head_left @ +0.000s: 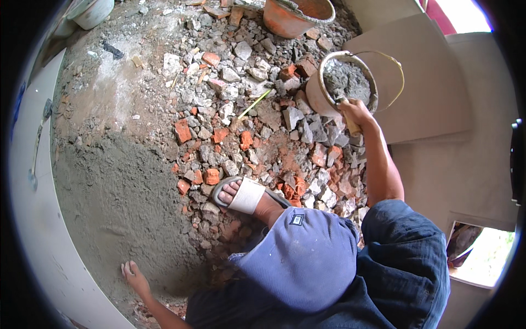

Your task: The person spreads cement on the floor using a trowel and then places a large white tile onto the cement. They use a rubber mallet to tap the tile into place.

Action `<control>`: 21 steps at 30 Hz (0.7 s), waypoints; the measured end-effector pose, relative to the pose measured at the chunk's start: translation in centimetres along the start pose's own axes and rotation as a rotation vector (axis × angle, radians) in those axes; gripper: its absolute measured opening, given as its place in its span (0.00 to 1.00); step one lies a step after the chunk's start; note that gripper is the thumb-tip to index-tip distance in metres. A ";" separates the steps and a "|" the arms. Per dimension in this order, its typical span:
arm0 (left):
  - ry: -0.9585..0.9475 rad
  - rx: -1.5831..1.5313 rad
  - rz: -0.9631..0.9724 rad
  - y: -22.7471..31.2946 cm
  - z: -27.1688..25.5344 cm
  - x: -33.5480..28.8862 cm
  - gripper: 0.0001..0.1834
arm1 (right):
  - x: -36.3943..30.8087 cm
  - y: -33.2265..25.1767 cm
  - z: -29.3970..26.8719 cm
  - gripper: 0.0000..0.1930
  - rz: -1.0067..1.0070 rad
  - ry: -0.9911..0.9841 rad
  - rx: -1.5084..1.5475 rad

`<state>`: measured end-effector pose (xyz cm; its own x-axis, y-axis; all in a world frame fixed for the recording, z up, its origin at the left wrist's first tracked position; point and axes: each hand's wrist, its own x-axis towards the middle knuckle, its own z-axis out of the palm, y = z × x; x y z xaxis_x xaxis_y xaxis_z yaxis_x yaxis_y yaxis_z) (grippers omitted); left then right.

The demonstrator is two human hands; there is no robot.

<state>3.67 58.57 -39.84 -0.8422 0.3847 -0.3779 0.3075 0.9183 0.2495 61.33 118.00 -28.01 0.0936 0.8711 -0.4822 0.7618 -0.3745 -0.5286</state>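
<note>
My right hand (359,112) is closed around the light wooden handle of a trowel (353,128) at the near rim of a pale bucket (316,94). Grey wet mortar (346,79) fills much of that bucket, and the trowel's blade is mostly hidden by my hand and the rim. A thin wire handle (402,77) loops out to the bucket's right. At the lower left, my left hand (136,278) holds nothing. Its fingers are slightly apart, just over or touching a spread layer of mortar (126,203); which, I cannot tell.
Broken stones and red brick pieces (220,135) cover the ground around my sandalled foot (244,194). An orange tub (285,21) and a pale tub (92,13) stand at the far side. A white wall (46,203) borders the mortar at left; a large board (411,71) leans at right.
</note>
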 end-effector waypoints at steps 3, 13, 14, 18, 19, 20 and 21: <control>0.067 -0.001 -0.032 -0.1 -0.3 -0.2 0.27 | -0.7 2.5 0.1 0.13 -0.102 -0.014 0.146; 0.187 -0.065 -0.206 0.6 -4.6 -4.2 0.26 | -5.5 -1.3 -1.9 0.14 -0.454 -0.077 -0.114; 0.188 -0.045 -0.213 0.9 -5.0 -4.3 0.26 | -5.8 -2.5 -1.3 0.20 -0.401 -0.172 -0.026; 0.197 0.071 -0.209 1.5 -7.1 -6.5 0.25 | -6.8 -9.1 5.1 0.24 -0.531 -0.456 -0.010; 0.204 0.113 -0.177 1.3 -7.6 -7.7 0.24 | -6.9 -11.3 7.6 0.24 -0.587 -0.535 -0.079; 0.212 0.167 -0.131 1.0 -8.0 -9.3 0.24 | -7.1 -13.6 10.4 0.24 -0.624 -0.544 -0.117; 0.233 0.216 -0.060 0.6 -8.3 -11.0 0.24 | -7.1 -16.1 13.6 0.23 -0.644 -0.628 -0.193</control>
<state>9.42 54.09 -28.09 -0.9327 0.3205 -0.1652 0.3204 0.9469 0.0286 39.67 113.53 -25.53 -0.7078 0.5397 -0.4558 0.6453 0.2315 -0.7280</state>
